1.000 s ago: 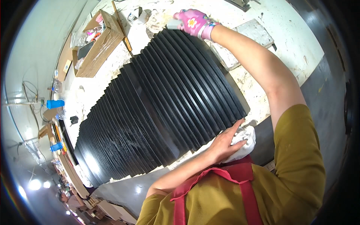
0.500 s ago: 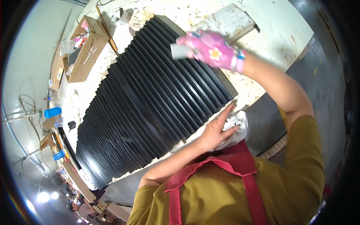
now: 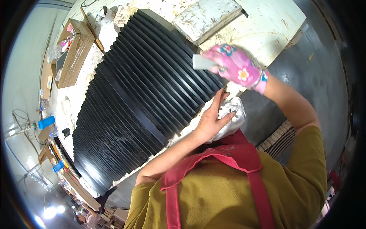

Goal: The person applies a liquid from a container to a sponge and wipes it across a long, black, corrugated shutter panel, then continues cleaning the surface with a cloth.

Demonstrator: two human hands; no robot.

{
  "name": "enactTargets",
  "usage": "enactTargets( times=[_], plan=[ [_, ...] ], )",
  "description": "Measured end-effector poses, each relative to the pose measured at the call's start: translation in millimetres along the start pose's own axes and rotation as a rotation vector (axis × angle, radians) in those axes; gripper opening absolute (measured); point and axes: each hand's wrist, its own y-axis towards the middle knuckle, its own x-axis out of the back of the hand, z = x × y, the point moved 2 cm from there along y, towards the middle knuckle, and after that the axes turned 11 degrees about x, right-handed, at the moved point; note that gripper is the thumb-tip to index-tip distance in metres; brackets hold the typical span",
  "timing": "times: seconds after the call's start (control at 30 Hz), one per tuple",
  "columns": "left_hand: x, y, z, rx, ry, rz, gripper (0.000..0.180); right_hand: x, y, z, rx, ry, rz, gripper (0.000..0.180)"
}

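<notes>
A long black pleated bellows cover (image 3: 141, 99) lies across the white worktable (image 3: 267, 30). My right hand (image 3: 236, 68), in a pink flowered glove, holds a small pale grey block (image 3: 200, 62) just above the pleats at the cover's near right end. My left hand (image 3: 211, 120) is bare and grips a crumpled white cloth (image 3: 234, 114) against the table's near edge, beside the cover's corner. The two hands are close together, the right one above the left.
A paint-stained white slab (image 3: 206, 17) lies on the table beyond the cover. An open cardboard box (image 3: 74, 53) with small items stands at the far left. Blue items (image 3: 46, 122) and clutter line the left side. Grey floor (image 3: 312, 57) lies to the right.
My right hand has come back from the far end of the cover to its near right end, still holding the pale block. My left hand has stayed on the cloth.
</notes>
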Motion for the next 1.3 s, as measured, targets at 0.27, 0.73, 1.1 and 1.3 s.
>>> enactTargets(
  times=[0.27, 0.73, 1.1, 1.3],
  plan=[
    [22.7, -42.3, 10.3, 0.153, -0.057, 0.111, 0.057, 36.3, -34.9, 26.7, -0.202, 0.06, 0.162, 0.044],
    [66.1, -119.5, 4.2, 0.371, -0.264, -0.014, 0.046, -4.4, 108.9, -4.1, -0.104, 0.038, -0.134, 0.04],
    [47.0, -132.5, 8.9, 0.4, -0.581, -0.233, 0.053, -65.5, 118.6, 55.3, 0.418, -0.032, 0.46, 0.036],
    [51.1, -157.0, -13.5, 0.454, -0.602, -0.369, 0.035, -53.2, 187.1, -21.3, 0.365, -0.182, 0.045, 0.035]
  ],
)
